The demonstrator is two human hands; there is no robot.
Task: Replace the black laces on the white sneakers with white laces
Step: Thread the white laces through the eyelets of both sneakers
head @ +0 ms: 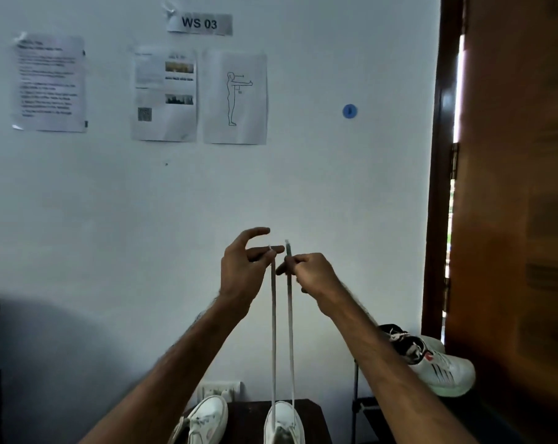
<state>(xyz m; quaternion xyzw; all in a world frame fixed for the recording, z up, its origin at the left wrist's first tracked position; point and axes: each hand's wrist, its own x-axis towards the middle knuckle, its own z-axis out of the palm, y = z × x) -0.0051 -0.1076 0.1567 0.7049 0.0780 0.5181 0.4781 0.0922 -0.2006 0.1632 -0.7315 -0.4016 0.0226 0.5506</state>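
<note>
**White lace drawn up level from one sneaker; most of the lacing judged still to do**

Two bare forearms reach up and forward. The left hand (242, 270) pinches one end of a long flat white lace (273, 331) between thumb and finger, its other fingers spread. The right hand (316, 274) is curled round the other end, whose tip pokes up above the fist. The hands are close together but not touching.

Both strands run straight down, side by side, into a white low-top sneaker (285, 424) at the bottom edge of the view. It stands on a dark wooden surface (249, 421). A second white sneaker (207, 418) stands just to its left.

By the look of it, the white lace has passed only through the lowest eyelets, and the ends are being evened. The crossing up the rest of this shoe remains. The second sneaker's lacing is too cropped to judge. No black lace shows on either one.

The laced sneaker sits near the surface's right edge. Beyond that edge, a white sports shoe with black stripes (444, 370) rests higher up, with a dark bundle on it. A brown wooden door (511, 219) closes off the right side. Ahead is a pale wall (143, 203) with printed paper sheets (164, 97) pinned high. The space above and to the left of the hands is free for pulling the lace.
</note>
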